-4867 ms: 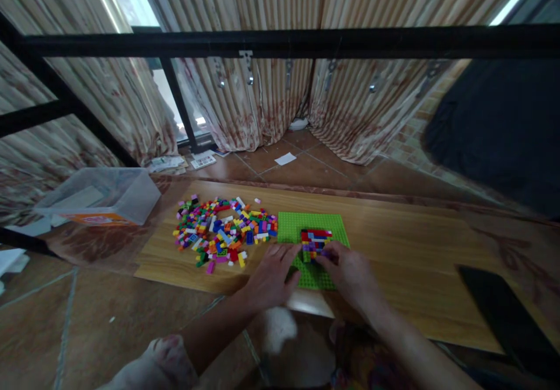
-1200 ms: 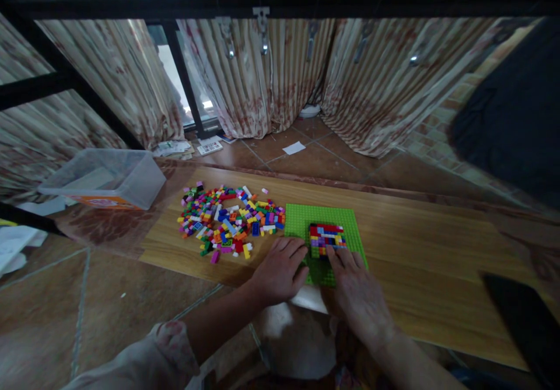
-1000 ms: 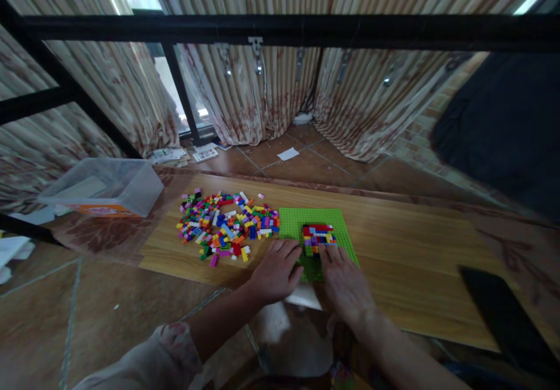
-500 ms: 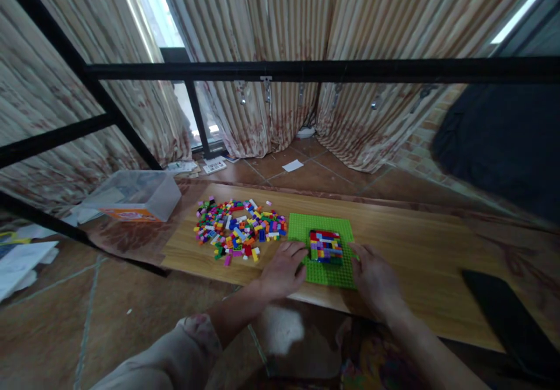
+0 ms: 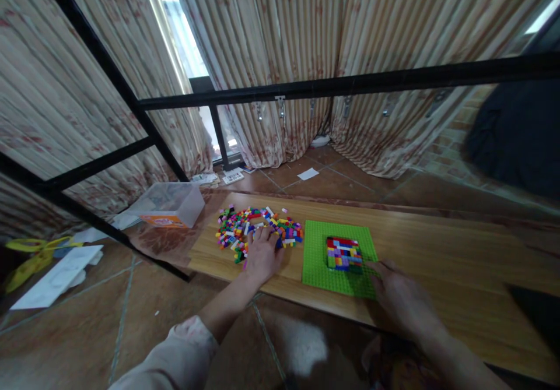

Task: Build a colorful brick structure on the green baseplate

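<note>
My left hand (image 5: pixel 263 255) reaches over the front of a pile of loose toy bricks (image 5: pixel 236 227), its fingers apart and bent down onto them; the bricks under the fingertips are hidden. A green studded baseplate (image 5: pixel 317 262) lies to the right of the pile. On it stands a low, roughly square block of multicoloured bricks (image 5: pixel 344 255), with red along its far side. My right hand (image 5: pixel 400 291) rests at the baseplate's right edge with its fingers stretched toward the block. I see no brick in it, though it is a little blurred.
A wooden table (image 5: pixel 437 256) carries it all. At its left stands a clear plastic box (image 5: pixel 175 206) with an orange label. A dark flat object (image 5: pixel 534 314) lies at the right end. A black metal frame (image 5: pixel 306 90) crosses in front of the curtains (image 5: pixel 280 40).
My left hand has left the baseplate's left side and moved left onto the brick pile. My right hand stays by the plate's right edge. The view has shifted left.
</note>
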`<state>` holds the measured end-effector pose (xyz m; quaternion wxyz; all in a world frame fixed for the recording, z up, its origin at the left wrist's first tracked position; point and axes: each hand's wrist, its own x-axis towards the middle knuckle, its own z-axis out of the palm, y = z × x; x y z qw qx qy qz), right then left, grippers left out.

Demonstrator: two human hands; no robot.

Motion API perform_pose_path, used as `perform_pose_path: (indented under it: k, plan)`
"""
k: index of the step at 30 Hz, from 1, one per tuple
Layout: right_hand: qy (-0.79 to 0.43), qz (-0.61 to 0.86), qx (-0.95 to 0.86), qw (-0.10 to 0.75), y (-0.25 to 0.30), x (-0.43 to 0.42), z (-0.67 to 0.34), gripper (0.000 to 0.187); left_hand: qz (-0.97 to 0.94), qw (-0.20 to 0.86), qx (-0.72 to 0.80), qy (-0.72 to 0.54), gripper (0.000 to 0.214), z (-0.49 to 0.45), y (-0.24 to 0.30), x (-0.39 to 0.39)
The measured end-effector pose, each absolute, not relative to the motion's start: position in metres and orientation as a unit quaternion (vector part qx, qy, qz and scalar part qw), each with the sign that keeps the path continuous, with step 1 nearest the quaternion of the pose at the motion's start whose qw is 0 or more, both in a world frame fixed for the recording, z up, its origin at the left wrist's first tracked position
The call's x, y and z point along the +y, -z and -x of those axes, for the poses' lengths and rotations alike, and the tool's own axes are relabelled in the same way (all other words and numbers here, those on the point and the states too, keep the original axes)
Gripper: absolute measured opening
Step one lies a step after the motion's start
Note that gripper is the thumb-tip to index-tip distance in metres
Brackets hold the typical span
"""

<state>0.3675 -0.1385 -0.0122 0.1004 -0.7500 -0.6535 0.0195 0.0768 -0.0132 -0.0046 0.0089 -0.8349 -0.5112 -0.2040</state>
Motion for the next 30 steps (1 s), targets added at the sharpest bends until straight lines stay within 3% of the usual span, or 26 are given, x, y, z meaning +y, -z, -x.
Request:
perform_pose_path:
  k: [5, 11, 14, 18, 21, 25, 30]
  plan:
    - [-0.020, 0.750, -0.657, 0.078, 0.008, -0.138, -0.364, 0.035, 0.831, -0.002, -0.523, 0.189, 0.030, -0.083, 0.010, -0.007]
    - [0.003, 0.748, -0.651, 0.134, 0.005, -0.137, -0.362, 0.032, 0.822, -0.028, -0.507, 0.259, 0.017, -0.073, 0.000, -0.002]
    - [-0.009, 0.734, -0.648, 0.204, -0.005, -0.135, -0.353, 0.030, 0.797, -0.144, -0.489, 0.325, 0.017, -0.084, -0.010, -0.016]
    - [-0.090, 0.656, -0.687, 0.299, -0.022, -0.133, -0.332, 0.030, 0.678, -0.478, -0.453, 0.327, 0.032, -0.126, -0.015, -0.049]
    - [-0.146, 0.624, -0.695, 0.326, -0.031, -0.133, -0.322, 0.030, 0.537, -0.661, -0.430, 0.301, 0.039, -0.159, -0.014, -0.072]
    - [-0.178, 0.623, -0.686, 0.330, -0.032, -0.135, -0.325, 0.021, 0.447, -0.736, -0.421, 0.285, 0.043, -0.184, -0.011, -0.084]
    - [-0.179, 0.639, -0.674, 0.325, -0.019, -0.137, -0.344, 0.023, 0.444, -0.751, -0.420, 0.251, 0.040, -0.192, -0.007, -0.086]
